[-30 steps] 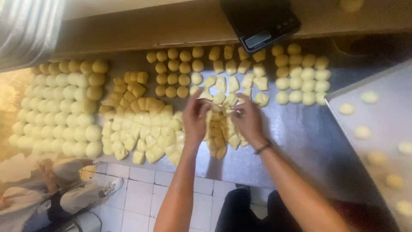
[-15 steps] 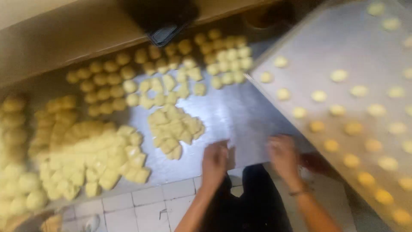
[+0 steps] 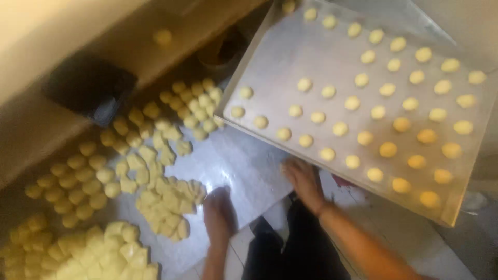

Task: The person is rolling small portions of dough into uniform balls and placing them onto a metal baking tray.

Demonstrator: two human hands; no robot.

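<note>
Since the earlier frames both hands have come away from the pile of cut dough pieces and now rest near the front edge of the steel table, and the view has turned to the right, so the large metal tray fills the upper right part. The left hand lies palm down and flat on the bare steel, just to the right of the cut pieces; its fingers look stretched and it holds nothing that I can see, but the picture is blurred. The right hand is also open, with fingers spread, and it sits at the near edge of the tray, touching or almost touching its rim; I cannot tell which.

On the tray, small round dough balls stand in rows, each one apart from the next. The near left corner of the tray hangs over the table and over a group of rolled balls. More rolled balls lie to the left, and another heap of cut pieces is at the lower left corner. Between the two hands and the tray edge there is a bare strip of steel. A dark scale stands at the back edge. Below the table edge, white floor tiles show.
</note>
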